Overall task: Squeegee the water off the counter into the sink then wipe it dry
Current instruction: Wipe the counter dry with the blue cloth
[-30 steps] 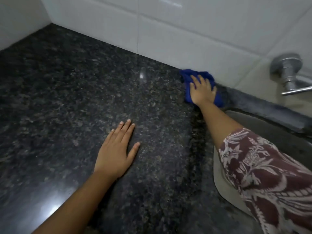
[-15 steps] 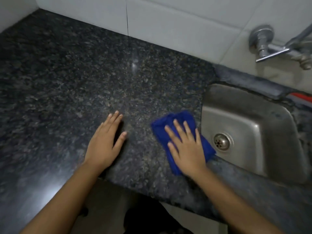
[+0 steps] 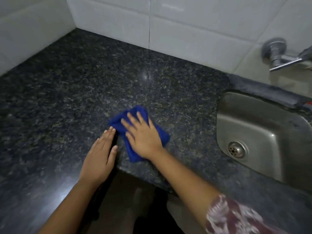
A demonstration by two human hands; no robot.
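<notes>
A blue cloth (image 3: 135, 115) lies on the dark speckled granite counter (image 3: 76, 92) near its front edge. My right hand (image 3: 143, 137) presses flat on the cloth, fingers spread and pointing to the far left. My left hand (image 3: 99, 156) rests palm down on the counter just left of the cloth, its fingertips almost touching the cloth's edge. The steel sink (image 3: 263, 132) with its round drain (image 3: 236, 150) is sunk into the counter at the right. No squeegee is in view.
White wall tiles (image 3: 185, 31) back the counter and meet a side wall at the far left corner. A metal tap (image 3: 278, 54) sticks out of the wall above the sink. The counter's front edge runs below my hands, with dark floor beneath.
My right hand slid the cloth from the back wall to the front beside the sink, then left toward my left hand. The left hand stayed flat on the counter.
</notes>
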